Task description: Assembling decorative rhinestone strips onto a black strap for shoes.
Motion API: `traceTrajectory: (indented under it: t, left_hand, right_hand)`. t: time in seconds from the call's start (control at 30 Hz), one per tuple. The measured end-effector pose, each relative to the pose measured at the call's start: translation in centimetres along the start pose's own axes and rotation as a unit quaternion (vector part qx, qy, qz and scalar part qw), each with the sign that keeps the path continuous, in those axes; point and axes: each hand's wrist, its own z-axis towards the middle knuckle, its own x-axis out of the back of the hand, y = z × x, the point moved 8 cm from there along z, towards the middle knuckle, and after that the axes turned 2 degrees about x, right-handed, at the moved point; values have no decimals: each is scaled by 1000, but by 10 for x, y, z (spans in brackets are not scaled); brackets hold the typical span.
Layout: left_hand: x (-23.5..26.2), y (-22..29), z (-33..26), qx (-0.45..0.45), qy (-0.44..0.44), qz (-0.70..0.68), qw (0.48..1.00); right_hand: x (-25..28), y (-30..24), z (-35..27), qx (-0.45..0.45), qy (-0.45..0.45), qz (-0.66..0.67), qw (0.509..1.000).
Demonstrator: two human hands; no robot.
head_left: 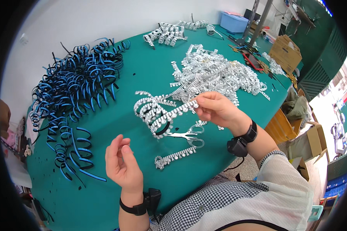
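- The right hand (216, 109) fingers pinch one end of a rhinestone strip (169, 115), lifting it off the green table (115, 115), apparently for inspection.
- The left hand (121, 163) hovers released, fingers loosely curled, near side.
- Scissors (189, 136) lie just below the strip; blue-black headbands (77, 96) are heaped left.
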Motion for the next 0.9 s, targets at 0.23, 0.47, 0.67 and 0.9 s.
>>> traceTrajectory:
  t: [0.23, 0.47, 0.67, 0.9]
  left_hand:
    - [-3, -19, 2, 67, -19, -4, 998]
    - [-10, -28, 4, 83, -33, 5, 996]
    - [-14, -35, 7, 116, -42, -4, 992]
    - [-12, -32, 1, 131, -56, -2, 990]
  right_hand:
    - [2, -11, 15, 13, 1, 8, 1000]
    - [0, -31, 63, -33, 60, 22, 997]
    - [45, -126, 132, 220, 178, 3, 959]
    - [69, -130, 177, 82, 212, -246, 942]
